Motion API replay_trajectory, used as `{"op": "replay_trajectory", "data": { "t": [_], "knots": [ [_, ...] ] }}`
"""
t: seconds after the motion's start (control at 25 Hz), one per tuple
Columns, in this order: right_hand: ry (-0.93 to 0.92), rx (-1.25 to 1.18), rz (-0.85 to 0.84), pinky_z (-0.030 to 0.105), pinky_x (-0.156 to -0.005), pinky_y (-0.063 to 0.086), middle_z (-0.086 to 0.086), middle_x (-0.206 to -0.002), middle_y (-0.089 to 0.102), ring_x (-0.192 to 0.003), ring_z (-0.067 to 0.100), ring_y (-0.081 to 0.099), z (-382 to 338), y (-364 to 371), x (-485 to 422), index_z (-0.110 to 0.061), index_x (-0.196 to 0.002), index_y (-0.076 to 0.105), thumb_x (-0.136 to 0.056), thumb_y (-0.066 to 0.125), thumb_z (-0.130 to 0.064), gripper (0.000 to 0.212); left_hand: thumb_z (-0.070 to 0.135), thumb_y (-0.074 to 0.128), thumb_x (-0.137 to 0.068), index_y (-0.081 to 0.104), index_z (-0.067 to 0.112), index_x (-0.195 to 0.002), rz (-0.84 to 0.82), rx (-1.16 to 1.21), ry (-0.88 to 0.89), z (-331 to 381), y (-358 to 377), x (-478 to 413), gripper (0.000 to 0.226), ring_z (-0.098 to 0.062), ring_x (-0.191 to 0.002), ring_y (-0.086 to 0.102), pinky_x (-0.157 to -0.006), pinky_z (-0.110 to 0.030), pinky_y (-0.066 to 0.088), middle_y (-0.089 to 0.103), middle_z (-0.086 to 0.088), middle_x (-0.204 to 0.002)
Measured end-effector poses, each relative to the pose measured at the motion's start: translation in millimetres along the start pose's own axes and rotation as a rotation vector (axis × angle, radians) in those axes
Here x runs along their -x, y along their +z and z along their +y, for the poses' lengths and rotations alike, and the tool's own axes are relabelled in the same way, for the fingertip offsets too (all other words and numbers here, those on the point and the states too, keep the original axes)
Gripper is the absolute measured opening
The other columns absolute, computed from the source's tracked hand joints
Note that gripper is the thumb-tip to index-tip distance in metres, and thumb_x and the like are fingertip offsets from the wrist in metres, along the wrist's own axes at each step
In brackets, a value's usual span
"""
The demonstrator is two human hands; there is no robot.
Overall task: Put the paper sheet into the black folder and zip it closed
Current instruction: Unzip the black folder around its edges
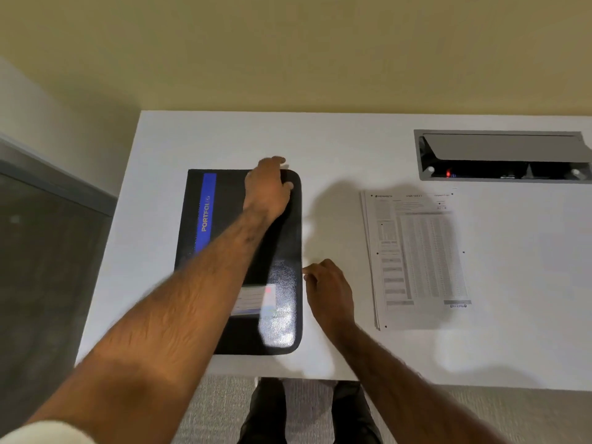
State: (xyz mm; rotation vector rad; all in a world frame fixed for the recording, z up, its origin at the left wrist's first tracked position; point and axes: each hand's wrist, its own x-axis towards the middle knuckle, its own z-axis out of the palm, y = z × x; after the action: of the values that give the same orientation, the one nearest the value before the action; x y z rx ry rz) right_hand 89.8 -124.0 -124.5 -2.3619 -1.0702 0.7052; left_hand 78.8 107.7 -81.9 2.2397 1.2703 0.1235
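A black folder (pixel 282 251) with a blue stripe reading PORTFOLIO lies flat and closed on the white table (pixel 352 139). My left hand (pixel 267 187) rests on its far right corner, fingers curled over the far edge. My right hand (pixel 330 293) sits on the table touching the folder's right edge, with thumb and forefinger pinched at the edge; whether they hold a zipper pull is too small to tell. A printed paper sheet (pixel 419 254), on top of a thin stack, lies to the right of the folder, apart from both hands.
An open cable box (pixel 503 155) with a grey lid is sunk into the table at the far right. A grey partition (pixel 48 251) stands to the left. The table's near edge runs just below the folder, with my shoes (pixel 307 411) on carpet beneath.
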Motion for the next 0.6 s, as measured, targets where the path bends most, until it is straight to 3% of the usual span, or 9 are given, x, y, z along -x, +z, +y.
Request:
{"op": "replay_trajectory", "data": {
  "t": [0.16, 0.32, 0.44, 0.6],
  "knots": [
    [-0.022, 0.054, -0.028, 0.038, -0.076, 0.052, 0.007, -0.093, 0.062, -0.088, 0.028, 0.061, -6, -11, -8, -0.014, -0.095, 0.072, -0.095, 0.052, -0.016, 0.02, 0.057, 0.065, -0.087, 0.032, 0.026, -0.154, 0.01, -0.016, -0.004, -43, 12, 140, 0.081, -0.022, -0.152, 0.026, -0.126, -0.053, 0.011, 0.029, -0.005, -0.163],
    [-0.136, 0.15, -0.034, 0.032, -0.077, 0.05, 0.01, -0.094, 0.066, -0.084, 0.028, 0.065, -8, -22, -15, -0.012, -0.095, 0.075, -0.098, 0.049, -0.012, 0.026, 0.096, 0.057, -0.055, 0.004, 0.038, -0.161, -0.131, -0.15, -0.028, -113, 16, 264, 0.131, -0.02, -0.158, -0.005, -0.124, -0.055, -0.007, -0.004, 0.003, -0.171],
    [-0.142, 0.142, -0.07, 0.036, -0.08, 0.05, 0.013, -0.098, 0.066, -0.088, 0.031, 0.063, -10, -25, -20, -0.01, -0.097, 0.074, -0.095, 0.045, -0.011, 0.029, 0.099, 0.049, -0.055, -0.001, 0.034, -0.161, -0.186, -0.357, 0.034, -126, 24, 284, 0.134, -0.024, -0.157, -0.012, -0.123, -0.064, 0.0, -0.012, 0.002, -0.171],
    [-0.191, 0.153, -0.078, 0.032, -0.076, 0.048, 0.014, -0.095, 0.066, -0.085, 0.031, 0.063, -7, -27, -18, -0.008, -0.095, 0.074, -0.096, 0.047, -0.011, 0.027, 0.095, 0.029, -0.075, -0.001, 0.021, -0.162, -0.17, -0.475, 0.049, -119, 32, 280, 0.118, -0.029, -0.157, -0.009, -0.123, -0.065, 0.005, -0.011, -0.004, -0.171]
  ]
}}
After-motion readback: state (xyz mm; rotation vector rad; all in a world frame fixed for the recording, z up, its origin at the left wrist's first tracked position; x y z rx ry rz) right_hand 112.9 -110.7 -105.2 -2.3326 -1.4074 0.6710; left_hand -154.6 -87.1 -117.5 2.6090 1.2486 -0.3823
